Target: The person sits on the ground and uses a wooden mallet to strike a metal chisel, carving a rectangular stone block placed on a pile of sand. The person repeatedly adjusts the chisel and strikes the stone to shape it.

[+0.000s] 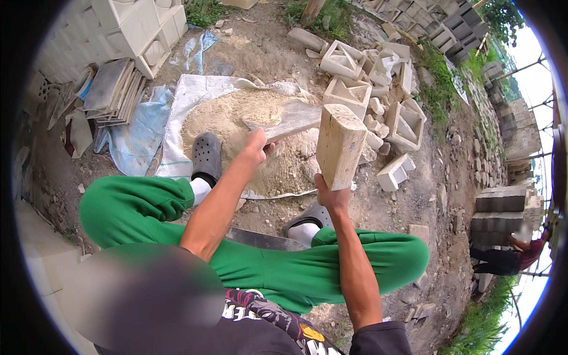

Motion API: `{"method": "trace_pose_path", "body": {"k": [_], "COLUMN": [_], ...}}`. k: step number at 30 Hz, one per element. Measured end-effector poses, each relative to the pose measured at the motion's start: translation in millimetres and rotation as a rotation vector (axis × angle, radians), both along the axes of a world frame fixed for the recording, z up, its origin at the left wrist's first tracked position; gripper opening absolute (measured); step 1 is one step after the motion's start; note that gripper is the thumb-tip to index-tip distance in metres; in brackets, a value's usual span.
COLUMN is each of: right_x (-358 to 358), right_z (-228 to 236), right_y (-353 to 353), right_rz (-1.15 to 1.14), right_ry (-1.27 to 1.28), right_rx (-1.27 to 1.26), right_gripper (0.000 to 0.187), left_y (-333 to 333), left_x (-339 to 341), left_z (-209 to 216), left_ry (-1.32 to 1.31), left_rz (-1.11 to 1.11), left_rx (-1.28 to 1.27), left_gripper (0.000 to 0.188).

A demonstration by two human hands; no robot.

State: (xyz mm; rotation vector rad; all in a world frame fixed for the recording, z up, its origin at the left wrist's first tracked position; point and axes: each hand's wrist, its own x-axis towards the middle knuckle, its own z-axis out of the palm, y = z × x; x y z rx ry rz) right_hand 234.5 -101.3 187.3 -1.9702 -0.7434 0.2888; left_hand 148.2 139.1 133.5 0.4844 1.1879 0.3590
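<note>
My left hand (258,148) is closed round the near edge of a flat grey board (296,117), which is held over a heap of sandy material (219,115). A little pale powder lies on the board's left end. My right hand (332,198) grips the lower end of a thick wooden block (342,145) with worn edges. Its upper part stands close to the board's right end; whether they touch I cannot tell. Beneath the heap is a white woven sheet (171,133). My fingers on the right are partly hidden behind the block.
Pale hollow blocks (348,94) and broken pieces lie beyond my right hand. Stacked boards (112,94) and a blue sheet (139,127) are at left, near a white block stack (127,26). My shoes flank the heap's near side. A person (515,254) bends at far right.
</note>
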Motion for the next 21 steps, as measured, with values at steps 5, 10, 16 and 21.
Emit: {"method": "trace_pose_path", "body": {"k": [5,10,16,21], "right_x": [-12,-5,-2,-5], "right_z": [16,0,-3,-3], "right_y": [16,8,15,12], "right_rz": [0.084,0.076,0.137,0.188], "right_ry": [0.164,0.125,0.122,-0.009], "right_rx": [-0.342,-0.150,-0.409,-0.030], "right_gripper": [0.033,0.036,0.039,0.037], "left_y": [11,13,7,28], "left_x": [-11,-16,-16,-22], "left_z": [-9,-2,3,-15], "left_ry": [0.025,0.062,-0.009,-0.065], "left_rz": [-0.039,0.009,0.054,0.010], "left_rx": [0.029,0.015,0.013,-0.041], "left_gripper": [0.032,0.031,0.029,0.027]}}
